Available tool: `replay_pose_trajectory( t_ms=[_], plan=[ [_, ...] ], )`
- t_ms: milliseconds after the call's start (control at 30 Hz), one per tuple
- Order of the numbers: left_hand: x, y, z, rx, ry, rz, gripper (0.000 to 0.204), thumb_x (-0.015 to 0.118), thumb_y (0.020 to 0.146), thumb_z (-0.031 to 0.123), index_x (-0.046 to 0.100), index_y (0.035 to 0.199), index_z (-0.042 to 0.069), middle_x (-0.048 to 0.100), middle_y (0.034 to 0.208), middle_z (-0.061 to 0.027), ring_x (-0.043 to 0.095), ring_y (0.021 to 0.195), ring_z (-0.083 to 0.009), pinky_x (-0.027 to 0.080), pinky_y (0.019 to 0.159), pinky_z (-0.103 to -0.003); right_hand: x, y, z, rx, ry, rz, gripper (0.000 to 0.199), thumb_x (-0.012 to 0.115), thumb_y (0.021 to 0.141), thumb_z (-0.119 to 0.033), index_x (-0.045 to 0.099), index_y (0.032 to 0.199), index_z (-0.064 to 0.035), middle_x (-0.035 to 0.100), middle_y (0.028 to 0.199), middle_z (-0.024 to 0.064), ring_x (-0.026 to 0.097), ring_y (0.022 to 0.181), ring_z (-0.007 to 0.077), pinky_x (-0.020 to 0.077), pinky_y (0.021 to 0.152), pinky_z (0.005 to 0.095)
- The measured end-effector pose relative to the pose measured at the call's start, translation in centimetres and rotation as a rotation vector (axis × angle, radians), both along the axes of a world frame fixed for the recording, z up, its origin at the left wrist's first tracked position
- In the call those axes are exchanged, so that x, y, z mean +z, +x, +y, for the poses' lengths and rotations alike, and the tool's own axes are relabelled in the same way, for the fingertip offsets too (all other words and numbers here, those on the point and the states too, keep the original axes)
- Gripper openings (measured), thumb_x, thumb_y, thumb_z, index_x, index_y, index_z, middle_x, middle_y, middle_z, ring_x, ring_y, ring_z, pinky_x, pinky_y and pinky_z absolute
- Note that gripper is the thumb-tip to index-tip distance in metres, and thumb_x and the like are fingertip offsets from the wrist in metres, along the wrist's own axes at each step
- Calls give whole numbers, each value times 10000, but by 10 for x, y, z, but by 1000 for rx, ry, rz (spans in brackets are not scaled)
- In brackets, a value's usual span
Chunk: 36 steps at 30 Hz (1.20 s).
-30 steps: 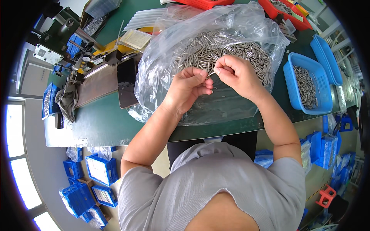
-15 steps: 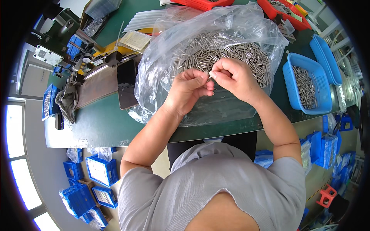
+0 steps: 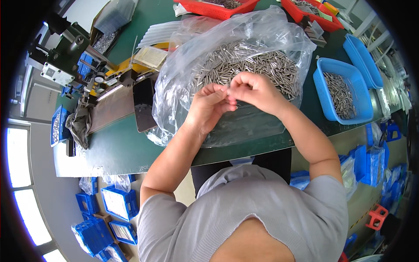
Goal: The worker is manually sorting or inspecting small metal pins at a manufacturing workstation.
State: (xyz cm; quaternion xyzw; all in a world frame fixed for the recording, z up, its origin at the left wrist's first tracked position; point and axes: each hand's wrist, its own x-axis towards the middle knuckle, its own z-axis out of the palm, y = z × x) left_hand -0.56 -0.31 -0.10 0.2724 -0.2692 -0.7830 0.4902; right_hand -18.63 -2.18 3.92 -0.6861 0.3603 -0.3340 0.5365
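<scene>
Both hands (image 3: 231,98) meet above bagged metal pins (image 3: 244,65).

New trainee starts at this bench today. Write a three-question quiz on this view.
1. True or false: the left hand and right hand meet fingertip to fingertip above the clear plastic bag of small metal pins.
2. What colour is the pin-filled plastic basket on the person's right?
3. The green worktop holds the bag: A) beside a machine, B) alone.

Key: 1 true; 2 blue; 3 A.
</scene>
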Motion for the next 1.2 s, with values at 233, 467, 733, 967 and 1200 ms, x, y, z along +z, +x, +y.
replay_pose_trajectory(
  t_ms=[233,467,733,967,1200],
  plan=[
    [-2,9,4,71,-38,-149,76,532,875,71,565,849,8,606,760,-115,601,663,-190,521,597,-290,12,-26,-10,-332,-289,-118,120,637,838,-116,574,850,-15,523,697,-42,470,658,25,394,581,195],
    [8,7,5,87,-45,-155,85,527,885,73,560,840,9,604,740,-104,601,662,-176,522,602,-288,46,-157,0,-1091,-803,1003,90,553,800,-180,560,779,-93,605,811,125,593,728,340,459,610,436],
    [9,2,-3,71,-36,-141,72,546,878,82,541,863,12,609,764,-97,602,670,-166,519,626,-288,50,-159,15,-876,-770,1069,211,617,790,-187,636,992,-130,600,1073,78,560,982,275,445,804,390],
    [10,9,3,112,-5,-173,86,552,882,95,542,846,18,609,761,-95,598,665,-161,513,620,-283,9,-63,-3,-94,-658,895,251,672,719,-107,597,946,-29,579,880,115,592,804,297,468,727,392],
    [14,11,4,130,0,-165,89,507,900,88,548,879,11,606,779,-108,594,691,-178,506,631,-284,-5,-24,-11,4,-614,932,239,677,718,-81,590,933,-23,536,889,126,568,845,318,463,734,394]
  ],
)
